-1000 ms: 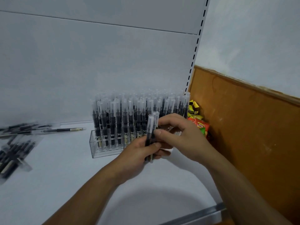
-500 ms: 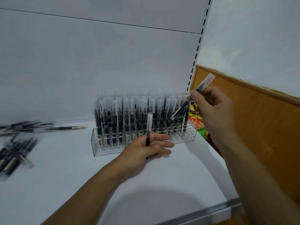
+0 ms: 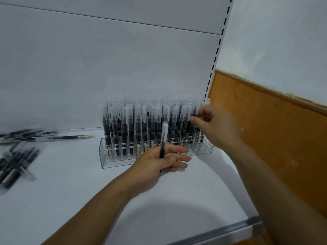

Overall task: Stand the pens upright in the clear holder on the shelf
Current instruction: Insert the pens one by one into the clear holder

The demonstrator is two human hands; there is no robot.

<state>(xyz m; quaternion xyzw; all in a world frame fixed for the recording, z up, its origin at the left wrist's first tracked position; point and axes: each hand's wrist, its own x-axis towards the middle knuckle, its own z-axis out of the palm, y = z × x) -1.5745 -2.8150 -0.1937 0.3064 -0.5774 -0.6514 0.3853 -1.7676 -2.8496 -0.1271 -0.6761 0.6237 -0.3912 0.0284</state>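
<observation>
white shelf (image 3: 70,200), clear holder (image 3: 110,160) nearly full: inserting at its right end.
right hand (image 3: 217,128) pinches one pen (image 3: 195,112) above the end slots; left hand (image 3: 157,163) grips a spare pen (image 3: 164,137) upright in front. next needs a free hole, vertical drop.

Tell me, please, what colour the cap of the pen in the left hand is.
The cap is translucent, nearly colourless; the pen below is black. Head view.
</observation>
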